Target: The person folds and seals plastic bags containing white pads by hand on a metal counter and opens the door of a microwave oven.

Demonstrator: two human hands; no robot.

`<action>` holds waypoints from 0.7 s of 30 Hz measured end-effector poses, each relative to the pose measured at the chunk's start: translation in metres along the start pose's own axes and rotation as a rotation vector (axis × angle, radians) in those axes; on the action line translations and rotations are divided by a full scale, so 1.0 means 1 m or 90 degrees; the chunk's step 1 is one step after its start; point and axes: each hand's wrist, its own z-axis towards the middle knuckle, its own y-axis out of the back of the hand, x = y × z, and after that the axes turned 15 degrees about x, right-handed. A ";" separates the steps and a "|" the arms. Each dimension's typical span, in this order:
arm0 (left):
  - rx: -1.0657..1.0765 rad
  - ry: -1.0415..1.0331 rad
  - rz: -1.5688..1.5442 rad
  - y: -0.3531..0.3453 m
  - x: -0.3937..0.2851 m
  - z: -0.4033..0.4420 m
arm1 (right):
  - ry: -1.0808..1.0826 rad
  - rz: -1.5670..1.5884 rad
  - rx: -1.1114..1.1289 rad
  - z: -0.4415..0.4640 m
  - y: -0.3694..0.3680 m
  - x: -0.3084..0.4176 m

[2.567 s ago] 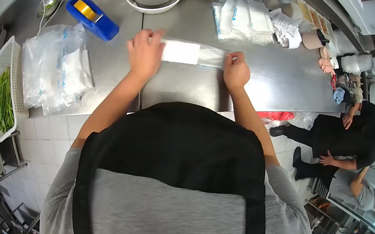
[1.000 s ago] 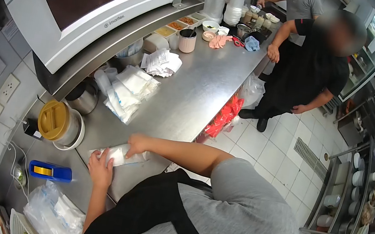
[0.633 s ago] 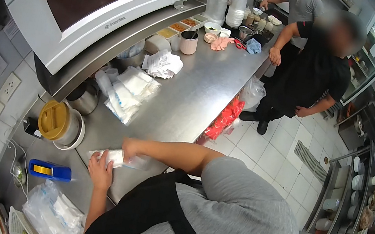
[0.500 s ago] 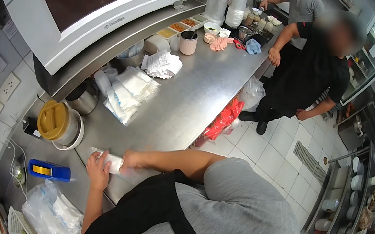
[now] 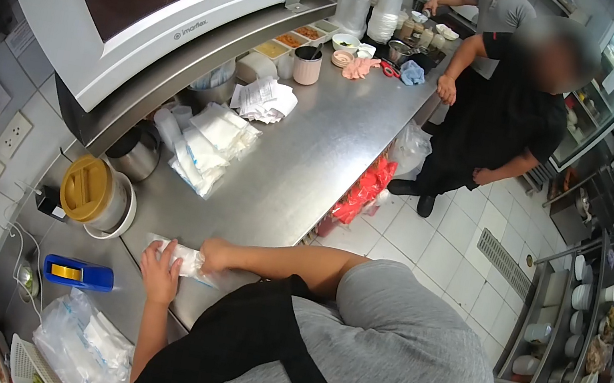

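White packet [image 5: 188, 261]: on the steel counter [image 5: 286, 172] before you, between your hands.
Left hand [image 5: 161, 277]: your fingers lie apart over one end of it.
Right hand [image 5: 217, 255]: your fingers curl at the other end — whether they're clamped on it, I cannot tell.
Tape dispenser [image 5: 96, 277]: blue, near your left hand.
Yellow-lidded tub [image 5: 92, 192]: near the dispenser, in a white dish [image 5: 130, 214].

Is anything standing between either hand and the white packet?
Nothing visible stands in the way: the left hand lies over one end of the white packet, and the right hand meets its other end.
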 end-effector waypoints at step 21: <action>0.006 -0.050 0.041 0.003 0.004 -0.004 | 0.059 0.038 -0.192 -0.078 0.020 -0.052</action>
